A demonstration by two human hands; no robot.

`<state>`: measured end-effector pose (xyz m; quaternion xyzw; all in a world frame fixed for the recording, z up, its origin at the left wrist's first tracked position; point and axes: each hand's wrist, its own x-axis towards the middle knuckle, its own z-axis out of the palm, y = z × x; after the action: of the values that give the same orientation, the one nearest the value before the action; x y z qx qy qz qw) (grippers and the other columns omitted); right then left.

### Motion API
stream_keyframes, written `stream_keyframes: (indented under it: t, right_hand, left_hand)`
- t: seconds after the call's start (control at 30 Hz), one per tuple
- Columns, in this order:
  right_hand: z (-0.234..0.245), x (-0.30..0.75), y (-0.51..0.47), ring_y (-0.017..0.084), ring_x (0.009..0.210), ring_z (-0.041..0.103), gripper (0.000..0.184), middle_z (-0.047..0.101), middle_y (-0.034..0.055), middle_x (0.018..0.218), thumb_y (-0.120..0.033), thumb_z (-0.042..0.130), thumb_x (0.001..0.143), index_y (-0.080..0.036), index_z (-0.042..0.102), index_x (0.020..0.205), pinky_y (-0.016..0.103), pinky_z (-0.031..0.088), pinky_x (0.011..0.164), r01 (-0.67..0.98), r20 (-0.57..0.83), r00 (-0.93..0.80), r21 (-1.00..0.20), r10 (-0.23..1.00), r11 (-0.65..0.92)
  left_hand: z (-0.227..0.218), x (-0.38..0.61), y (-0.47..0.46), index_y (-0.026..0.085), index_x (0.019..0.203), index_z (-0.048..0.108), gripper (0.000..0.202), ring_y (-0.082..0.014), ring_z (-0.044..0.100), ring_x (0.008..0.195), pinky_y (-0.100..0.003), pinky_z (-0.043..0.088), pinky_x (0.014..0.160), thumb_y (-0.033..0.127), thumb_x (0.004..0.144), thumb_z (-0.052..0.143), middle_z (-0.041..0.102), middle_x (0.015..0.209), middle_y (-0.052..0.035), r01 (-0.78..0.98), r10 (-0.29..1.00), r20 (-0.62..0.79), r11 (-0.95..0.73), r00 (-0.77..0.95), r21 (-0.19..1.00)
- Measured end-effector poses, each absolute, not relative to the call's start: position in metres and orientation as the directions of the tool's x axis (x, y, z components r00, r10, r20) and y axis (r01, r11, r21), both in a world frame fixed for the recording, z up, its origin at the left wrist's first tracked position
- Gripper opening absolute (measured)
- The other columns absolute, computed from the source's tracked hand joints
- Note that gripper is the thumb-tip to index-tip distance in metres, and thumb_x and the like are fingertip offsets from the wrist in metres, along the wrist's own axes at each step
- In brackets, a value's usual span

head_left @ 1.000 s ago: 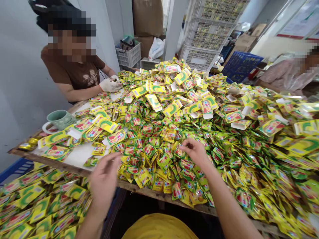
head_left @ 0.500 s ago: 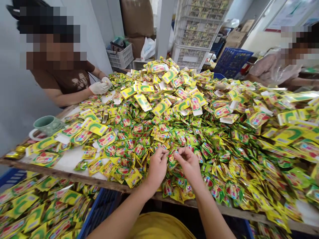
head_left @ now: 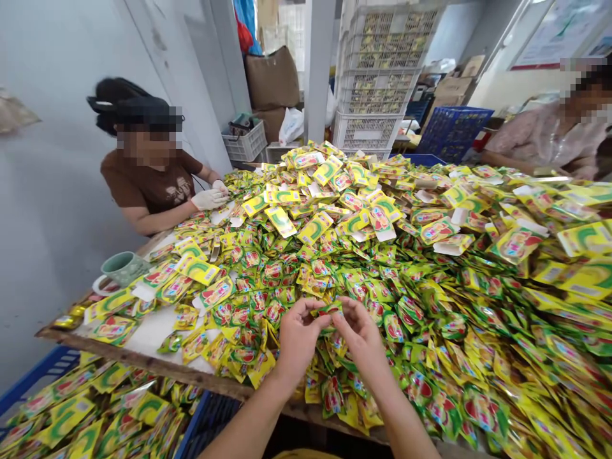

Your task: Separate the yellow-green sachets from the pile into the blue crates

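Note:
My left hand (head_left: 297, 335) and my right hand (head_left: 359, 333) are raised together just above the near edge of the heap, fingertips pinched on one small green and red sachet (head_left: 330, 310) between them. Under the hands spreads a large pile of small green, yellow and red sachets (head_left: 430, 319) covering the table. Larger yellow and green packets (head_left: 315, 226) lie on top of the pile further back.
The wooden table edge (head_left: 143, 364) runs below my hands. A green mug (head_left: 122, 269) stands at the left corner. A blue crate of yellow packets (head_left: 86, 414) sits below left. A gloved person (head_left: 153, 185) works at the left; another person (head_left: 554, 137) is at the far right. White crates (head_left: 377, 76) are stacked behind.
My left hand came in from the lower left to meet my right hand, and both now pinch one sachet lifted a little off the pile. The camera has tilted upward.

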<state>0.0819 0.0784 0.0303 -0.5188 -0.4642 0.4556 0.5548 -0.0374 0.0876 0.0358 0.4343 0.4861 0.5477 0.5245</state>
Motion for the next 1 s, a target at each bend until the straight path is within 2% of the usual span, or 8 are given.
stream_keyframes:
  t: [0.1, 0.2, 0.37, 0.43, 0.57, 0.8, 0.93, 1.0]
  right_hand:
    - [0.031, 0.097, 0.081, 0.022, 0.074, 0.063, 0.033, 0.07, 0.0061, 0.085, -0.046, 0.069, 0.076, -0.019, 0.067, 0.094, 0.031, 0.052, 0.061, 0.07, 0.013, 0.063, -0.997, 0.998, 0.009]
    - [0.025, 0.114, 0.083, 0.024, 0.078, 0.064, 0.03, 0.072, 0.0066, 0.085, -0.045, 0.069, 0.075, -0.019, 0.069, 0.09, 0.034, 0.053, 0.068, 0.119, 0.033, 0.172, -0.993, 0.984, 0.012]
    - [0.008, 0.133, 0.077, 0.026, 0.079, 0.066, 0.014, 0.071, 0.0058, 0.085, -0.03, 0.066, 0.074, -0.022, 0.068, 0.086, 0.036, 0.054, 0.069, 0.261, 0.127, 0.233, -0.963, 0.964, 0.064]
    - [-0.002, 0.136, 0.073, 0.027, 0.085, 0.067, 0.013, 0.072, 0.0057, 0.09, -0.024, 0.061, 0.076, -0.025, 0.068, 0.086, 0.038, 0.056, 0.072, 0.376, 0.246, 0.211, -0.914, 0.946, 0.154]
    - [-0.022, 0.141, 0.077, 0.029, 0.08, 0.07, 0.023, 0.073, 0.0063, 0.094, -0.027, 0.058, 0.081, -0.031, 0.068, 0.101, 0.039, 0.058, 0.064, 0.535, 0.441, 0.172, -0.793, 0.881, 0.293]
    - [0.029, 0.142, 0.083, 0.025, 0.065, 0.067, 0.036, 0.073, 0.0067, 0.079, -0.042, 0.074, 0.07, -0.02, 0.071, 0.099, 0.035, 0.057, 0.055, 0.116, 0.115, 0.364, -0.99, 0.924, 0.077]
    - [0.072, 0.116, 0.085, 0.022, 0.08, 0.066, 0.031, 0.072, 0.0064, 0.091, -0.036, 0.073, 0.073, -0.021, 0.069, 0.101, 0.033, 0.055, 0.07, 0.048, 0.179, 0.459, -0.983, 0.87, 0.177]
    - [0.078, 0.099, 0.086, 0.021, 0.078, 0.064, 0.022, 0.071, 0.0058, 0.089, -0.034, 0.069, 0.076, -0.021, 0.069, 0.094, 0.033, 0.052, 0.069, 0.156, 0.26, 0.394, -0.964, 0.882, 0.214]
  left_hand:
    - [0.037, -0.046, 0.103, 0.019, 0.075, 0.073, 0.004, -0.0192, 0.066, 0.077, -0.031, 0.053, 0.074, 0.02, 0.071, 0.073, 0.072, 0.078, -0.004, 0.084, 0.984, 0.143, -0.153, 0.107, 0.985]
    - [0.05, -0.051, 0.146, 0.022, 0.077, 0.075, 0.007, -0.0199, 0.067, 0.085, -0.034, 0.052, 0.084, 0.023, 0.08, 0.068, 0.074, 0.084, -0.004, 0.361, 0.926, 0.29, -0.363, 0.242, 0.859]
    - [0.08, -0.043, 0.258, 0.015, 0.108, 0.066, 0.032, -0.0302, 0.049, 0.121, -0.046, 0.036, 0.103, 0.02, 0.077, 0.068, 0.062, 0.123, -0.0158, 0.654, 0.925, 0.38, -0.29, 0.004, 0.698]
    - [0.088, -0.036, 0.291, 0.013, 0.097, 0.066, 0.031, -0.0345, 0.049, 0.118, -0.047, 0.036, 0.099, 0.016, 0.068, 0.074, 0.064, 0.114, -0.0174, 0.7, 0.93, 0.367, -0.255, -0.011, 0.667]
    - [0.096, -0.028, 0.309, 0.017, 0.071, 0.057, 0.023, -0.0278, 0.061, 0.087, -0.036, 0.043, 0.079, 0.004, 0.057, 0.07, 0.063, 0.073, -0.0053, 0.738, 0.946, 0.324, -0.239, 0.028, 0.632]
    - [0.083, -0.056, 0.212, 0.021, 0.091, 0.048, 0.024, -0.0167, 0.057, 0.073, -0.026, 0.042, 0.064, 0.015, 0.071, 0.059, 0.059, 0.082, 0.0008, 0.683, 0.948, 0.269, -0.311, 0.172, 0.661]
    - [0.06, -0.06, 0.135, 0.021, 0.121, 0.041, 0.058, -0.0278, 0.052, 0.104, -0.04, 0.041, 0.085, 0.011, 0.067, 0.062, 0.056, 0.113, -0.0094, 0.736, 0.886, 0.338, -0.454, 0.317, 0.502]
    - [0.049, -0.054, 0.109, 0.019, 0.113, 0.046, 0.048, -0.0302, 0.049, 0.102, -0.042, 0.04, 0.084, 0.012, 0.068, 0.062, 0.055, 0.107, -0.0103, 0.808, 0.897, 0.35, -0.41, 0.271, 0.424]
